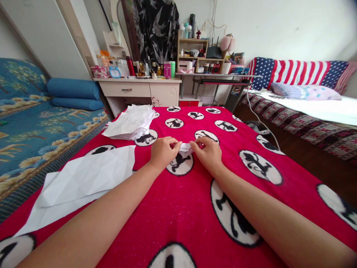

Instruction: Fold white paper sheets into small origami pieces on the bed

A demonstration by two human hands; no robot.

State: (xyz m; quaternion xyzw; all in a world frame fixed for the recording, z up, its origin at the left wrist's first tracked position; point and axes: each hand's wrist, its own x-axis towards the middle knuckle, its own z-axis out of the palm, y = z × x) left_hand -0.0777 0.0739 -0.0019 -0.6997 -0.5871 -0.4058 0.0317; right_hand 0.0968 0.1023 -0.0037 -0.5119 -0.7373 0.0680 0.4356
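Head view: The folded paper (185,149) is at the centre of the frame, over the red cover (178,201). It lies at 3 o'clock from the left hand (165,153) and at 9 o'clock from the right hand (208,153); its upper edge, apparently the long axis, runs 9 to 3. Neither hand is nearer: each pinches one end between thumb and fingertips, with the remaining fingers curled. Creased sheets (92,175) lie between 8 and 9 o'clock from it, a paper stack (129,123) at 10.

Not verifiable: the pinched ends, covered by fingertips; the fold lines, too small to read; whether the piece touches the cover. The left forearm (111,208) hides part of the creased sheets.
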